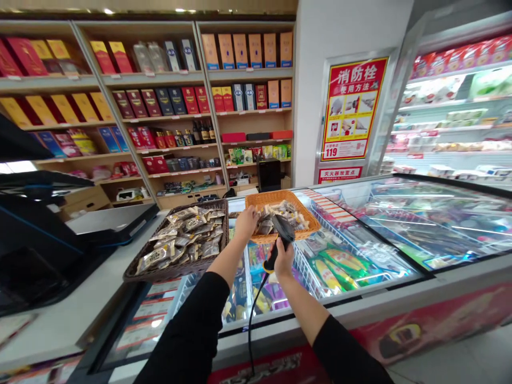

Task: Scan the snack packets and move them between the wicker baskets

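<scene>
My right hand (283, 258) grips a black barcode scanner (283, 228) by its handle, its head tilted over the orange wicker basket (306, 209). A dark cable hangs from the scanner's yellow-ringed base. At the basket's left side my left hand (247, 223) has its fingers closed in a pinch, apparently on a small packet (262, 220) beside the scanner head; the grip is partly hidden. Several similar small packets lie in that basket. To the left, a dark brown wicker basket (132, 274) holds many beige and brown snack packets (186, 234).
Both baskets rest on a glass-topped chest freezer (392, 285) with bagged goods inside. A counter (96, 290) with dark equipment (24, 250) stands at left. Shelves of boxed goods (160, 101) line the back wall. A red fire-hydrant sign (354, 109) and refrigerated shelves (452, 128) are at right.
</scene>
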{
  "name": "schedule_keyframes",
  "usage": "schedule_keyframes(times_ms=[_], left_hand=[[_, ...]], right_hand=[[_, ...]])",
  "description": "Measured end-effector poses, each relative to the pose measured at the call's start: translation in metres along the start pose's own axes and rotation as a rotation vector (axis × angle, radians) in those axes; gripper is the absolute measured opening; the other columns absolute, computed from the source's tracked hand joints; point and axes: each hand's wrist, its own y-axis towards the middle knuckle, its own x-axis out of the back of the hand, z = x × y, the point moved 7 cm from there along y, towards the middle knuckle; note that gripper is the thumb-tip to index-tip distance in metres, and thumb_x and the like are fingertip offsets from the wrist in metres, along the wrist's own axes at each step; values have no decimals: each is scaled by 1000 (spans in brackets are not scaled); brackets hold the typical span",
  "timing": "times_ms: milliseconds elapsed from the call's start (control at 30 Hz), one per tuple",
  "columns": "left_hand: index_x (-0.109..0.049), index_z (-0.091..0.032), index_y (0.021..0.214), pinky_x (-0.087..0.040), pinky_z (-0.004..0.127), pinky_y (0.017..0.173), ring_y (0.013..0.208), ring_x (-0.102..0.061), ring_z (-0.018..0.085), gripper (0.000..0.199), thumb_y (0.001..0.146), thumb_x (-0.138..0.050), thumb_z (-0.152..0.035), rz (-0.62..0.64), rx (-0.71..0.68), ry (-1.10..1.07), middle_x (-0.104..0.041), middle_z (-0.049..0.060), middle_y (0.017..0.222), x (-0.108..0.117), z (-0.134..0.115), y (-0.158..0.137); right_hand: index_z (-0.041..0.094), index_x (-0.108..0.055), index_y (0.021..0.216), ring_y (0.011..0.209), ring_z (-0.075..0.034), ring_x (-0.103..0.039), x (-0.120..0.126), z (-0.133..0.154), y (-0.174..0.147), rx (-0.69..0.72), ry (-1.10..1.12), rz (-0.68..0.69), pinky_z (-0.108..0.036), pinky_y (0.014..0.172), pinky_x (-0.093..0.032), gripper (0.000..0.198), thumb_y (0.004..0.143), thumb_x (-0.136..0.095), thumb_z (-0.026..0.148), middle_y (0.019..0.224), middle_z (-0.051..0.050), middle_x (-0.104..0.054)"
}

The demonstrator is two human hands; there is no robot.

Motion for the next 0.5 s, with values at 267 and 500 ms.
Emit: schedule_keyframes(times_ms=[267, 500], left_hand=[[-64, -14, 106, -46, 31, 77, 97, -66, 25, 26, 89, -45, -22, 253, 44, 136, -70, 17, 102, -57, -15, 10], [-71, -17, 89, -46, 27, 69, 76, -66, 20, 40, 89, -41, -44, 289, -3, -42, -72, 8, 81, -8, 36, 16]], right_hand=[[22, -46, 74, 32, -11, -43, 13, -3, 12, -60, 114, -196, -24, 32, -35, 35, 75, -61, 55, 46, 8, -47], [21, -47, 74, 32, -10, -43, 10, -5, 11, -45, 72, -131, -24, 32, -36, 37, 75, -62, 55, 46, 7, -48]])
